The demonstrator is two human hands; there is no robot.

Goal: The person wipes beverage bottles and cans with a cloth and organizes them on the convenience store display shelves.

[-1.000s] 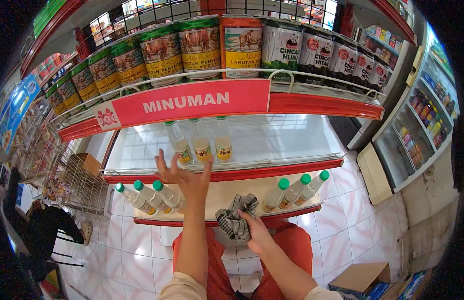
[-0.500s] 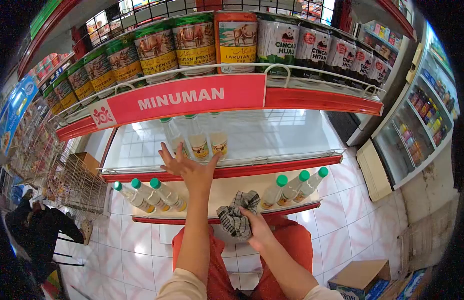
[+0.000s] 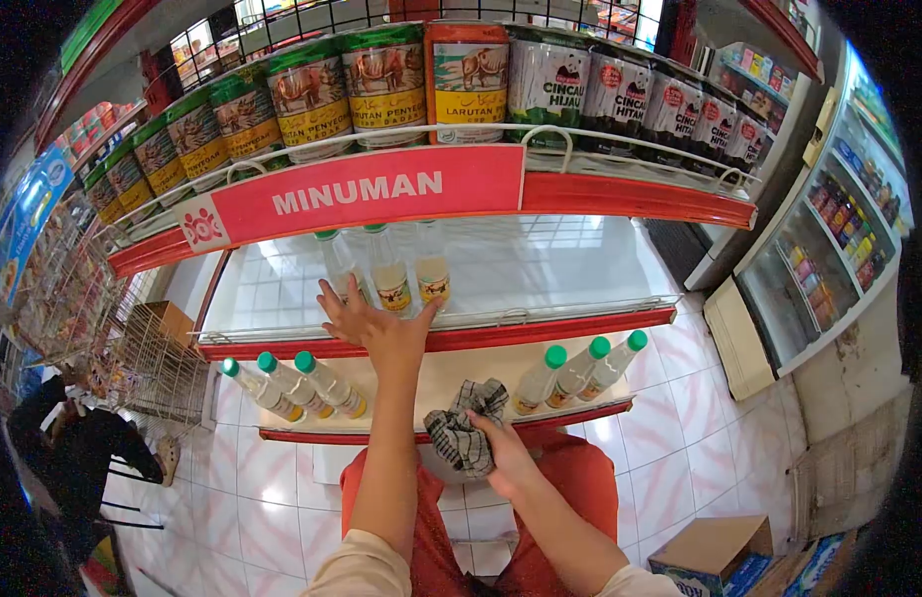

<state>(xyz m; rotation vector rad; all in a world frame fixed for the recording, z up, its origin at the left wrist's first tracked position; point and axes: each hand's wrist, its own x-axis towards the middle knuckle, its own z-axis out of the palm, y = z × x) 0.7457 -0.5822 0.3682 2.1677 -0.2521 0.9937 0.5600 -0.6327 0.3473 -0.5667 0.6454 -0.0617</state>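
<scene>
Your left hand (image 3: 389, 336) was spread before three bottles (image 3: 389, 277) standing on the middle shelf (image 3: 551, 274), contact unclear, while your right hand (image 3: 508, 456) clutched a checked cloth (image 3: 456, 443); an uneven sideways nudge could have toppled one against its neighbour.

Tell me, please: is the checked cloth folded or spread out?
Neither: the checked cloth is bunched up. It sits crumpled in the right hand, with uneven creases and no neat fold visible.

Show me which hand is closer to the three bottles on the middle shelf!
Left. The left hand is spread in front of the bottles; the right hand is lower and farther away, holding the checked cloth.
</scene>
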